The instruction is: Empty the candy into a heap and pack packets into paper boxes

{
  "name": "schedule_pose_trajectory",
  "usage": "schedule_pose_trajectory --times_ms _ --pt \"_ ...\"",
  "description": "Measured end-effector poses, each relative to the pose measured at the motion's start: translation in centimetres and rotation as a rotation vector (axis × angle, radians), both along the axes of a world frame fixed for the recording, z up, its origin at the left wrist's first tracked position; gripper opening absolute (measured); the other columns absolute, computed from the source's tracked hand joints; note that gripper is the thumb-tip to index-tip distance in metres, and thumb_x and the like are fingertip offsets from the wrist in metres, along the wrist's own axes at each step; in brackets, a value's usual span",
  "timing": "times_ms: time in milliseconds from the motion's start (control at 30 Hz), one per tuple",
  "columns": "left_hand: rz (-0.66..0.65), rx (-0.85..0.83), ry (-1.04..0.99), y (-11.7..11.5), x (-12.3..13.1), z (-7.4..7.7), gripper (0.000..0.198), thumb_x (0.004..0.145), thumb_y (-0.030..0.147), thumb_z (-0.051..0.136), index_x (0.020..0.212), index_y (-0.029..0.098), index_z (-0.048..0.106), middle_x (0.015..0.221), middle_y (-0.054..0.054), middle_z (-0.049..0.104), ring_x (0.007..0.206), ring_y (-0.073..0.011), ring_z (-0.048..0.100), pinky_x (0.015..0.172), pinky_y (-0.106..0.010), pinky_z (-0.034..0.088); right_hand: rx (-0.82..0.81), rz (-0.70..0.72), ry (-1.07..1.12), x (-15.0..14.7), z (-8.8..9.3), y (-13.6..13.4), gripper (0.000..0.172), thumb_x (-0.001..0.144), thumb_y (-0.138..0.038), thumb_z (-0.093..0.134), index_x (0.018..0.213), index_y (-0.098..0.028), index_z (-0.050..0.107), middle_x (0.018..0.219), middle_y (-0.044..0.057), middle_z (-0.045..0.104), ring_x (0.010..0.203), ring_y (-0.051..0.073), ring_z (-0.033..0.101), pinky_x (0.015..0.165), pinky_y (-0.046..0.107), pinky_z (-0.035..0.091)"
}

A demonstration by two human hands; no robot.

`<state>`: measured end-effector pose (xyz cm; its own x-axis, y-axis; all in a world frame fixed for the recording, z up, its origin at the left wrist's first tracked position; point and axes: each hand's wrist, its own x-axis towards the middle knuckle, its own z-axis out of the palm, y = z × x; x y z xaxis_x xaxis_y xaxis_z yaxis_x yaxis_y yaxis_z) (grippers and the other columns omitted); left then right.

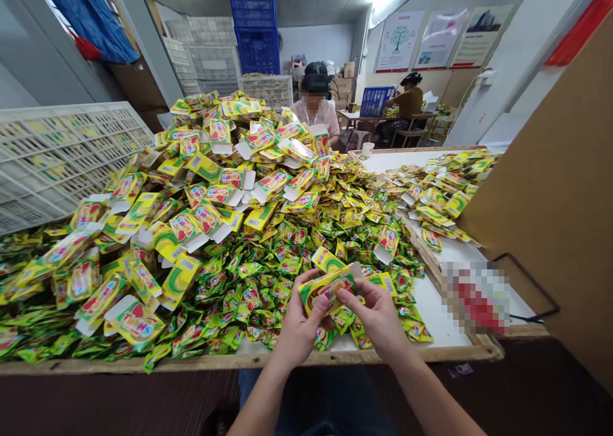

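Note:
A small yellow and green candy box (pixel 330 287) is held up between both hands over the front of the table. My left hand (pixel 301 318) grips its left end, thumb on the printed face. On the right end, my right hand (pixel 378 311) pinches it with the thumb on the front; a white flap stands at that end. Just behind are more yellow boxes, one (pixel 326 259) partly hidden by the held box. Small green candy packets (pixel 258 270) lie loose below and around the hands. Whether the held box has packets inside cannot be seen.
A tall heap of yellow boxes (pixel 211 180), many with white flaps out, rises at left and centre. A white crate (pixel 71 149) leans at the far left. Wooden edging (pixel 421 251) divides the table. Cardboard (pixel 550 200) stands at right. A person (pixel 318 104) sits opposite; another is farther back.

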<state>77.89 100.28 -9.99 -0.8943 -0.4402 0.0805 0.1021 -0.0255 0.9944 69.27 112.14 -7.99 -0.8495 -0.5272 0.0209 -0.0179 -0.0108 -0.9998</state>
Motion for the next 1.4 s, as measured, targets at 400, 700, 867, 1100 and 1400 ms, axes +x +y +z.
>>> schedule_pose_trajectory --times_ms 400,700,867,1100,1400 --pt "0.123 0.132 -0.144 3.0 1.1 -3.3 0.042 0.081 0.061 0.049 0.091 0.021 0.039 0.065 0.007 0.051 0.034 -0.0035 0.033 0.031 -0.018 0.032 -0.03 -0.144 -0.104 1.3 -4.1 1.7 0.061 0.052 -0.038 0.083 0.108 -0.023 0.063 0.095 0.004 0.068 0.075 0.017 0.064 0.068 0.029 0.055" --pt "0.36 -0.657 -0.164 -4.1 2.5 -4.3 0.036 0.08 0.042 0.057 0.108 0.018 0.056 0.103 -0.01 0.063 0.098 -0.0249 0.057 0.089 -0.042 0.044 0.368 -0.554 0.263 -13.3 2.6 9.4 0.056 0.058 -0.049 0.076 0.098 -0.012 0.063 0.086 0.015 0.067 0.076 0.025 0.063 0.063 0.038 0.05" --pt "0.762 -1.113 -0.291 -10.2 2.0 -4.9 0.034 0.078 0.031 0.058 0.107 0.015 0.062 0.109 -0.015 0.056 0.101 -0.0305 0.051 0.088 -0.047 0.04 0.457 -0.878 0.615 -17.0 3.5 8.4 0.054 0.083 -0.034 0.05 0.125 -0.001 0.044 0.119 0.029 0.055 0.104 0.029 0.058 0.087 0.048 0.045" --pt "0.844 -1.137 -0.235 -12.8 1.2 -6.1 0.021 0.079 0.026 0.049 0.077 0.018 0.068 0.095 -0.013 0.06 0.085 -0.0276 0.054 0.078 -0.043 0.043 0.73 -0.068 0.696 -12.9 -3.9 -2.4 0.011 0.07 -0.019 0.063 0.079 -0.019 0.07 0.082 0.006 0.071 0.078 0.019 0.064 0.074 0.028 0.049" --pt "0.738 -0.577 0.06 -11.0 1.6 -4.0 0.021 0.083 0.038 0.051 0.086 0.019 0.057 0.085 -0.005 0.065 0.081 -0.018 0.062 0.076 -0.032 0.048 0.797 0.037 0.715 -14.1 -4.3 -4.2 0.007 0.067 -0.017 0.065 0.074 -0.015 0.066 0.092 0.015 0.067 0.097 0.028 0.056 0.086 0.036 0.04"
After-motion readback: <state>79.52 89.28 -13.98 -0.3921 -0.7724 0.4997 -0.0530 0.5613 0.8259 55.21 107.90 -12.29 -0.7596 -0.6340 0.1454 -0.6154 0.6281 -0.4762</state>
